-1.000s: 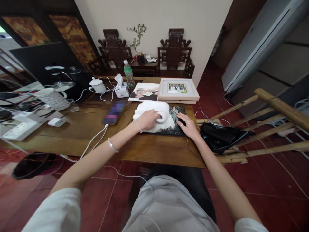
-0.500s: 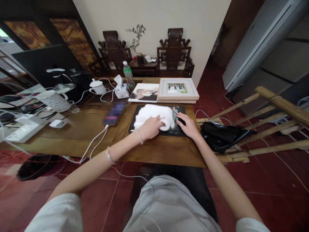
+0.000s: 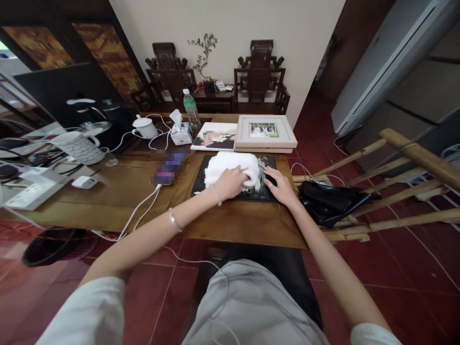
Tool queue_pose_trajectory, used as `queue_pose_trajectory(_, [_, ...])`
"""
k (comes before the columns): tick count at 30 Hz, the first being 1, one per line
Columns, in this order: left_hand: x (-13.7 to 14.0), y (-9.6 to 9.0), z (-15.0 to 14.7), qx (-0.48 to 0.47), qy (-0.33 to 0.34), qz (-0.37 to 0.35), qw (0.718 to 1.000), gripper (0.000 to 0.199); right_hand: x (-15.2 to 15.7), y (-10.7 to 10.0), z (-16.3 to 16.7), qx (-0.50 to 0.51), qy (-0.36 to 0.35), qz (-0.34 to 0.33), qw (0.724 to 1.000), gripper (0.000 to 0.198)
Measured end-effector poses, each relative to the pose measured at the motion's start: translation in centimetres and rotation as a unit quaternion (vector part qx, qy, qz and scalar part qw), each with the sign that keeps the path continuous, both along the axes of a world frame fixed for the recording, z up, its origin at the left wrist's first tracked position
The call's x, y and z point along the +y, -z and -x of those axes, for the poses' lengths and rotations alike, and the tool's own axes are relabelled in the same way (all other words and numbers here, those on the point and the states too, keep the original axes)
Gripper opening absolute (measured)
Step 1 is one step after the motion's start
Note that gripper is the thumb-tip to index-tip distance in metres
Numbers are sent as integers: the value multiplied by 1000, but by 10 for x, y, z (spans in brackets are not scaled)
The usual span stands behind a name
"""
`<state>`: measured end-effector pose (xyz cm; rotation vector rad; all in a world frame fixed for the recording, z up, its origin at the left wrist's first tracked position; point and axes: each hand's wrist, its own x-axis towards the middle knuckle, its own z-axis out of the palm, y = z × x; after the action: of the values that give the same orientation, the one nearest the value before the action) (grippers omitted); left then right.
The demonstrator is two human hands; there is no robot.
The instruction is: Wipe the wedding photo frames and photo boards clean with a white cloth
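A dark photo panel (image 3: 200, 178) lies flat on the wooden table, partly covered by a bunched white fluffy towel (image 3: 227, 164). My left hand (image 3: 232, 184) grips the towel near its front right side, pressing it down on the panel; the fingertips are partly sunk in the cloth. On the panel's right end rests my right hand (image 3: 282, 187), its fingers stretched out and thumb apart, just beside a small printed figure in the picture.
Behind the panel lie a framed photo (image 3: 264, 130) and a flat photo print (image 3: 212, 136). To the left are a phone (image 3: 168, 167) on a white cable, a tissue box (image 3: 181, 134), a bottle (image 3: 191, 110), mugs and a power strip (image 3: 34, 189). A bamboo chair (image 3: 413, 155) stands right.
My left hand has slid a little to the right, and the towel has shifted right with it across the panel. The right hand stays in place.
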<state>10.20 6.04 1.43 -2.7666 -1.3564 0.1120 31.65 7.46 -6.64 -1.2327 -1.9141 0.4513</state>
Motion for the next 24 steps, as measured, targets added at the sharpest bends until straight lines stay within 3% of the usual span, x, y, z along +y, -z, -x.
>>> queue_pose_trajectory(4, [46, 2, -12, -2, -26, -16, 1000, 39, 0, -1, 0, -1, -4, -2, 1000, 34])
queue_pose_trajectory(8, [55, 3, -14, 6, -33, -23, 999, 38, -1, -1, 0, 1, -5, -2, 1000, 34])
queue_pose_trajectory(11, [32, 0, -12, 11, -18, -22, 1000, 37, 0, 1, 1, 3, -5, -4, 1000, 34])
queue_pose_trajectory(19, [-84, -2, 3, 9, 88, 4, 996, 33, 3, 4, 1, 9, -11, -17, 1000, 34])
queue_pose_trajectory(21, [-92, -2, 3, 7, 97, 9, 995, 30, 3, 4, 1, 7, -9, -18, 1000, 35])
queue_pose_trajectory(24, [-76, -4, -2, 7, 79, 9, 997, 33, 3, 3, 1, -3, -8, -18, 1000, 36])
